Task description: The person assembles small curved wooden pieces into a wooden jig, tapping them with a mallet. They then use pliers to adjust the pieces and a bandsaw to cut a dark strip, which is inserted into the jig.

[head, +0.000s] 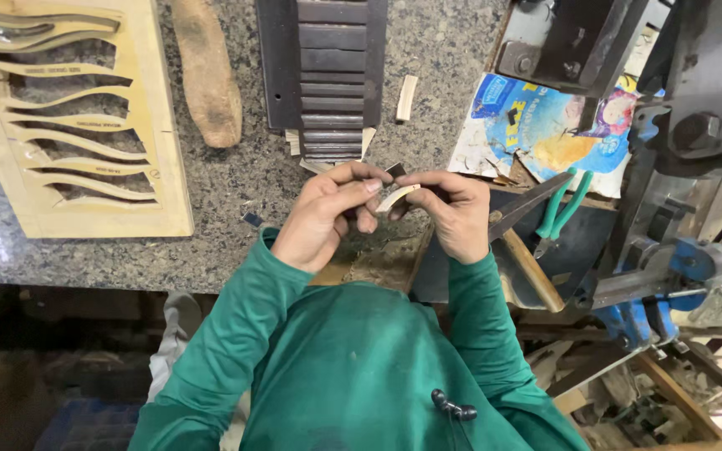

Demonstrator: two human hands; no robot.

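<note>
- Your left hand [323,219] and your right hand [453,213] meet above the near edge of the granite worktop [236,179], just in front of your green sleeves [236,334].
- Between them you hold a small curved strip of pale wood [397,197]. It lies almost level, with a slight tilt, and it bridges the gap between the two hands.
- The left end of the strip sits under the fingertips [371,185] of your left hand; the thumb comes from below, so these fingers are closed together on the strip.
- The right end goes between the thumb and the first fingers of your right hand, which are also pinched on it. The other fingers of this hand are curled toward the palm.
- A small dark piece [395,169] shows just behind the strip, touching your fingers; you cannot tell from here which hand carries it.
- Just beyond your hands lies a dark ribbed block [327,75] with pale strips under its near end. One more pale strip [407,97] lies beside it, to the right.
- At the far left lies a pale wooden template with wavy cut-outs [77,117], and near it a brown rounded wooden piece [211,71].
- To your right, green-handled pliers [563,207] rest on a dark tray, and a wooden tool handle [532,269] lies near your right wrist. A blue vise [670,276] stands further right.
</note>
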